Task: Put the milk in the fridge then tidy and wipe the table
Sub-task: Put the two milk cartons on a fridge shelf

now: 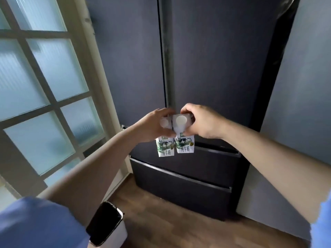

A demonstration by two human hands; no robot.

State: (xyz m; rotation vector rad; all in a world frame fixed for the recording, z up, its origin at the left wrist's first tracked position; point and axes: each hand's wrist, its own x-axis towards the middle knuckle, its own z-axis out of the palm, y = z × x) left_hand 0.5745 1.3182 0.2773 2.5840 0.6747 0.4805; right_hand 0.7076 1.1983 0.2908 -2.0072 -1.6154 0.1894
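Closest to us is a blue sleeve (35, 224) at the lower left. Just beside it, a white bin (114, 235) with a dark lid stands on the wooden floor (170, 221). A glass door (44, 86) with frosted panes runs up the left side.

Both our arms reach forward and meet in front of the fridge (215, 68). The left grip (154, 126) is wrapped round the top of the left carton (165, 149), and the right grip (202, 122) holds the right carton (185, 145) the same way. The two milk cartons hang side by side, touching or very nearly so. Each stands upright with its long axis vertical, its round cap (180, 120) towards us and its printed front showing below the fingers.

The fridge's two upper doors are closed, and so are the drawers (188, 194) below them. The seam (166, 68) where the doors meet runs straight down to just above our knuckles, so the milk sits right at the opening line, at about the height of the doors' lower edge. We cannot tell whether any finger touches the door.

We judge the milk step to be part way done: the cartons have reached the fridge but are not inside. With both grips full and level at the seam, neither hand is clearly nearer. One hand will likely have to take both cartons, or spare a finger, so the other can pull a door open. The risk is a carton slipping during that change.
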